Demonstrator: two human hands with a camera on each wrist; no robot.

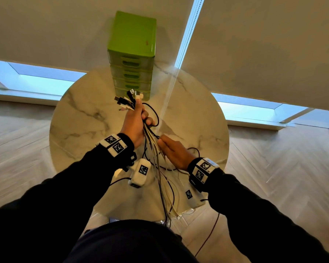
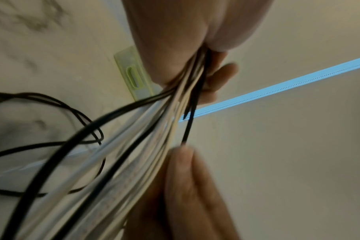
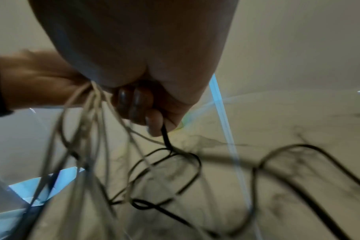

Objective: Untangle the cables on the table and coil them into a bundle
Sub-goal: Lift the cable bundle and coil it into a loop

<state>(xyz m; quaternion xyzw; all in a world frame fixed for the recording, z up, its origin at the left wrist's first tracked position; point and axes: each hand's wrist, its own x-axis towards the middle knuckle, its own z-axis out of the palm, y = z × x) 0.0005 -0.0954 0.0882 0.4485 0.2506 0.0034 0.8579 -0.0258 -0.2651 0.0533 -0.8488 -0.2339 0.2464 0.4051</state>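
Head view shows the left hand [image 1: 135,124] raised above the tabletop [image 1: 87,103], its fingers curled tight round the cables [image 1: 156,149] just below their plug ends [image 1: 128,99], which fan out past the thumb. From that fist the black and white strands hang toward the person, over the near rim and down to the floor. The right hand [image 1: 174,150] sits just below and to the right of the left, fingers straight and held together, laid against the hanging strands rather than wrapped round them. A green drawer unit [image 1: 132,52] stands beyond the left hand.

The step in hand looks like combing the strands straight before coiling. To do it well, the left hand should keep the plug ends level and firmly held, while the right runs down the length slowly, stopping where a black loop crosses the white strands and lifting that loop free instead of pulling through it. Tugging would probably tighten any knot.
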